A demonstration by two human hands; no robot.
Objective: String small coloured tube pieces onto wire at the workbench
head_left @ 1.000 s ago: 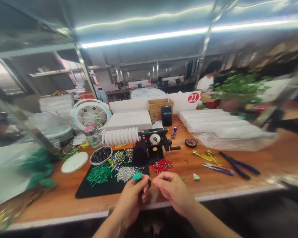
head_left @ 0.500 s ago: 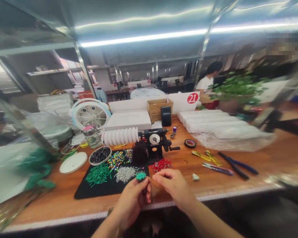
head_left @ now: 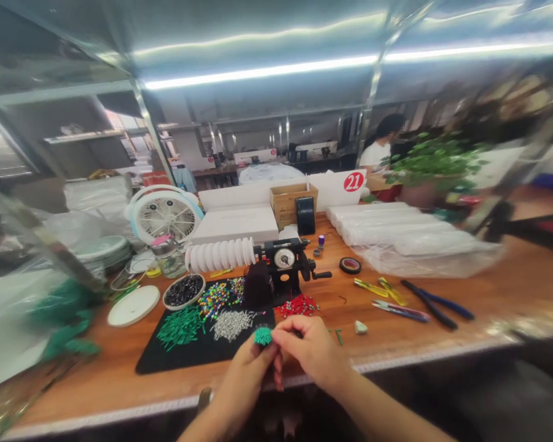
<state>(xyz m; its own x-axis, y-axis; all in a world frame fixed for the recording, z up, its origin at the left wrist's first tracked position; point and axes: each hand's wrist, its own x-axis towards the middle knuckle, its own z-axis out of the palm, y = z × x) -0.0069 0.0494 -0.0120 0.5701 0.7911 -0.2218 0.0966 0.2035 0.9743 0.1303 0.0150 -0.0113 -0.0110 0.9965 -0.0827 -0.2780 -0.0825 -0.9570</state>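
Observation:
My left hand is closed round a small rounded bundle with green tips, held just above the table's front edge. Thumb and fingertips of my right hand are pinched together at the bundle's right side; what they hold, if anything, is hidden. Beyond the hands, a black mat bears green sticks, a pile of small silvery pieces and multicoloured beads. Red pieces with pale ends lie just past my right hand. Small green bits are beside it.
A hand-cranked winder with a white ribbed roller stands behind the mat. Pliers, snips and black tape lie to the right. A fan and a round white lid are left.
My right hand has closed in on the bundle, its fingertips now against it. The bundle's green top is turned more towards me. The view has shifted slightly.

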